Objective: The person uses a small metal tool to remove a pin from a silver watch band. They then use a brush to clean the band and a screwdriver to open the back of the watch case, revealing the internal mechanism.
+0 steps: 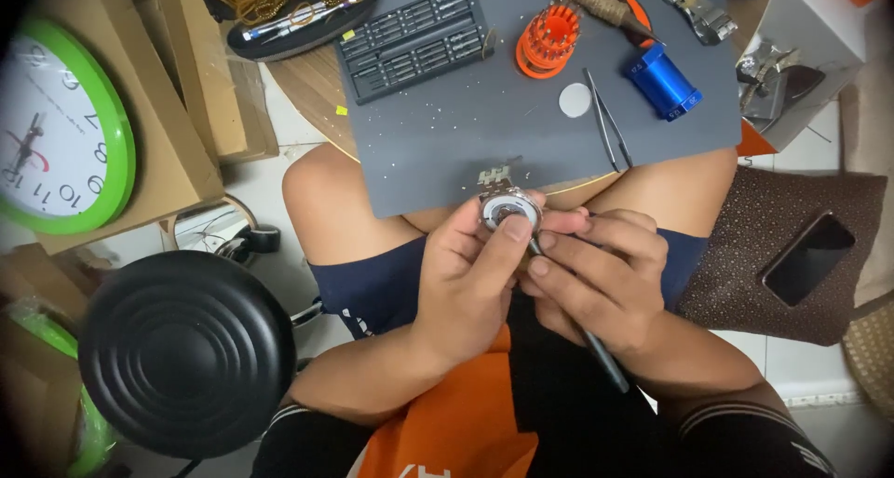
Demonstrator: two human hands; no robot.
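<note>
Left grip (470, 278) clamps the watch (508, 208); right grip (596, 278) pinches a dark tool (596, 352), tip hidden, probably inside; tweezers (607, 120) lie on the desk mat (438, 134).

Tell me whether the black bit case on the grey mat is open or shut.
Open. The black bit case lies flat on the grey mat with no lid over it, and its rows of small metal bits show in their slots.

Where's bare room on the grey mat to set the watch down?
The left hand holds the watch; the right hand holds a thin tool. The grey mat is bare in its near left part, bordered by the bit set, white disc and tweezers. The far edge is crowded: orange bit holder, blue cylinder.
</note>
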